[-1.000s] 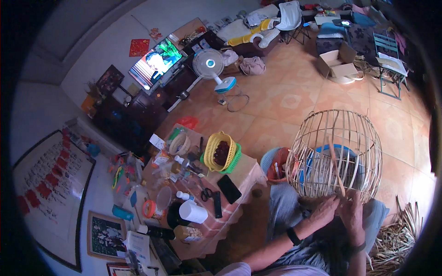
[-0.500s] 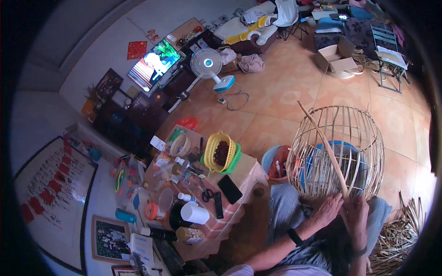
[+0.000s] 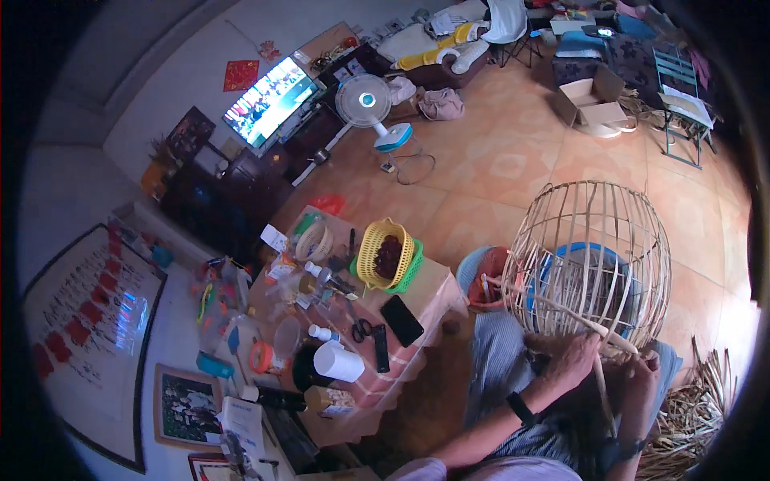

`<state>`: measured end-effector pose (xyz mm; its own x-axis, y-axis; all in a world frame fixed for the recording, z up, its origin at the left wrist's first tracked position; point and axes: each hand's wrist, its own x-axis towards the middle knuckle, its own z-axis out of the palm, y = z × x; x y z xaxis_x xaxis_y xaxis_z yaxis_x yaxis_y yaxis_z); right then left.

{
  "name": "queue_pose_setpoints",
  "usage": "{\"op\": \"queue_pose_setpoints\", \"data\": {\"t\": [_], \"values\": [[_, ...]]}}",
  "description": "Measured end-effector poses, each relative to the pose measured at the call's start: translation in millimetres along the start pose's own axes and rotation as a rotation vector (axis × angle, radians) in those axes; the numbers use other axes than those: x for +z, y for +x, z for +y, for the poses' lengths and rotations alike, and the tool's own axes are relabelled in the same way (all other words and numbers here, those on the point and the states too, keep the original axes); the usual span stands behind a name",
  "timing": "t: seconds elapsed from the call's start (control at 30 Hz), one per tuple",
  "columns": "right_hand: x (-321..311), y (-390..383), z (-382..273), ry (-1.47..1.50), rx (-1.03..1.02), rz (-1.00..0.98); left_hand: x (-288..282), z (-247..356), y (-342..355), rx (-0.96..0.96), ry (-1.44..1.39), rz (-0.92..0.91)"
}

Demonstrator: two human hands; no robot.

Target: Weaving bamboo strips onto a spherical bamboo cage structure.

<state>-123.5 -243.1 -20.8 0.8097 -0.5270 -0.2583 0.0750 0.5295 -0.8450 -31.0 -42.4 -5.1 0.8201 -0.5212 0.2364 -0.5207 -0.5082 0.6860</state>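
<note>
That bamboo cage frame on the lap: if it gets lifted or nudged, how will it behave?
The cage frame is open thin slats with wide gaps, so probably light for its size. The slats look slender, so likely springy and easy to crack if squeezed. Its rounded shape may roll off the lap if both the left hand and right hand at its base let go.

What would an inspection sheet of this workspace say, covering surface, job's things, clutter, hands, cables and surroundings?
Surface: low table with pink cloth, crowded.
Job's things: round open-ribbed bamboo cage frame on the lap; thin bamboo strip across its base.
Clutter: yellow plastic basket, black phone, scissors, white cup.
Hands: left hand and right hand, fingers closed on the frame's lower rim.
Cables: cord by the standing fan.
Surroundings: tiled floor, television, cardboard box.
</note>
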Motion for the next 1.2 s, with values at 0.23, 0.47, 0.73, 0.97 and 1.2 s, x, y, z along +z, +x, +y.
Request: {"op": "queue_pose_setpoints", "data": {"t": [0.23,0.47,0.73,0.97,1.2], "values": [[34.4,4.0,-38.3,-0.121,-0.094,-0.072,-0.3,1.4,-0.6,-0.036,0.061,-0.021],[-7.7,6.9,-14.6,-0.256,-0.090,-0.042,-1.5,1.6,-0.9,0.023,0.047,0.048],[23.6,-68.0,-17.8,-0.396,-0.086,-0.227,-0.1,5.8,9.2,-0.068,0.046,-0.025],[60.7,-13.9,-54.2,-1.379,-0.318,-0.365,-7.2,1.0,9.6,-0.116,0.041,-0.058],[16.9,-36.8,-15.2,-1.732,-0.545,-0.436,-1.7,-6.2,8.1,-0.111,-0.013,-0.091]]}}
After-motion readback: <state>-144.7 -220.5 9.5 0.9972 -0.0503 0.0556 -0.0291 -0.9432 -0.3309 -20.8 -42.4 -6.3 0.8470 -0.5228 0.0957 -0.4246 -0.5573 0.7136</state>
